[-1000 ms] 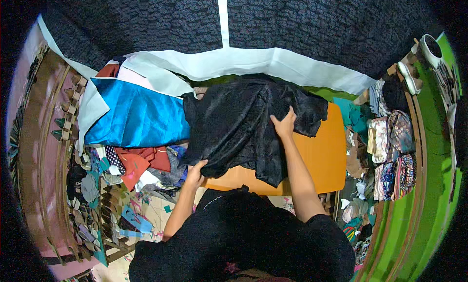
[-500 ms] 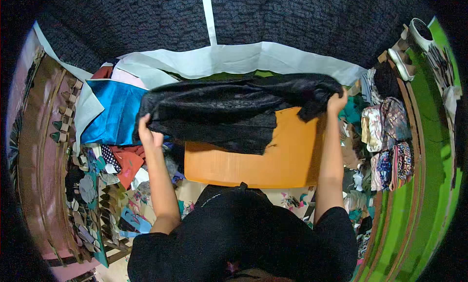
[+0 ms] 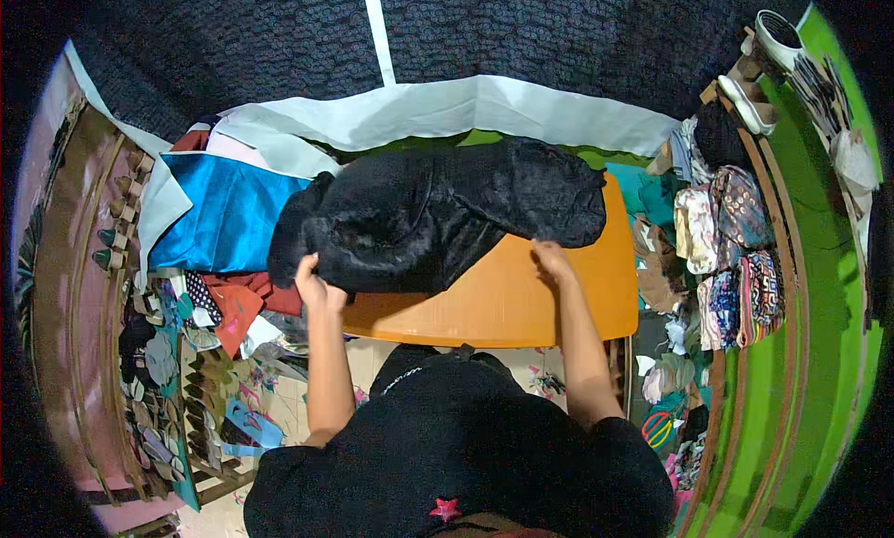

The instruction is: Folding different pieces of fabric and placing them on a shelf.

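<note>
A black, slightly shiny cloth (image 3: 400, 212) lies bunched and creased across the orange tabletop (image 3: 568, 301), and its left part overlaps a bright blue satiny fabric (image 3: 228, 208). At the cloth's near left edge, my left hand (image 3: 321, 291) has its fingers closed on the fabric. My right hand (image 3: 556, 263) pinches the near edge toward the right end; its fingertips are slightly blurred. Part of the orange surface shows between my hands, below the cloth.
White sheeting (image 3: 438, 105) hangs along the far side beneath a dark patterned wall. To the left lie red fabric (image 3: 242, 305) and scraps. Folded patterned fabrics (image 3: 736, 296), white shoes (image 3: 745, 105) and red-yellow scissor handles (image 3: 659, 429) are on the right.
The black cloth has come down from being held stretched in the air onto the tabletop. My right hand has moved inward and nearer to me; my left hand has shifted slightly right and nearer.
</note>
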Motion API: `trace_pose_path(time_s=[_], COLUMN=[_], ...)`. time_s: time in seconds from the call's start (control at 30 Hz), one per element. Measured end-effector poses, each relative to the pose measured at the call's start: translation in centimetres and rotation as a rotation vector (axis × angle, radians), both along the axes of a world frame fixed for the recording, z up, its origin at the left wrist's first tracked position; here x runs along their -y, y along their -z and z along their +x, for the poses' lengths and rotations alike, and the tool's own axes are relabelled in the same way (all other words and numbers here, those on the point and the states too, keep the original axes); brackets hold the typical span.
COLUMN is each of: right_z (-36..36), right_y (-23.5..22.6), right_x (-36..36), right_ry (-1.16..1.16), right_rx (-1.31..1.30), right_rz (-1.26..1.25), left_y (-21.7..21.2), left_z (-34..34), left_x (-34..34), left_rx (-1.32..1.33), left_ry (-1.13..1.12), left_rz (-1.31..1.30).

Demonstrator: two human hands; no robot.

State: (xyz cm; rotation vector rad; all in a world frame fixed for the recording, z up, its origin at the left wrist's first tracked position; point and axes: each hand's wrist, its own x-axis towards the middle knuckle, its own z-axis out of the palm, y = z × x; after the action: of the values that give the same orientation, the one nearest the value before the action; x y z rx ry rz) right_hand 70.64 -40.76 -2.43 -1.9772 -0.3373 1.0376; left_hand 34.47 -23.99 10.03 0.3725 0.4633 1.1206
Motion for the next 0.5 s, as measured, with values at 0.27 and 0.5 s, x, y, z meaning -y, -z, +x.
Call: trace_pose_path(time_s=[0.27, 0.5], right_z=[5.9, 8.5], right_y=[4.4, -4.1], right_x=[-5.4, -14.9], right_ry=[0.611, 0.928], right_rx=[-0.705, -0.667], right_rz=[0.261, 0.332], left_y=[0.4, 2.4], left_z=[3.0, 1.9], left_x=[6.6, 11.6], left_rx=[0.172, -0.113], left_ry=[0.134, 0.349], left_rz=[-0.182, -0.215])
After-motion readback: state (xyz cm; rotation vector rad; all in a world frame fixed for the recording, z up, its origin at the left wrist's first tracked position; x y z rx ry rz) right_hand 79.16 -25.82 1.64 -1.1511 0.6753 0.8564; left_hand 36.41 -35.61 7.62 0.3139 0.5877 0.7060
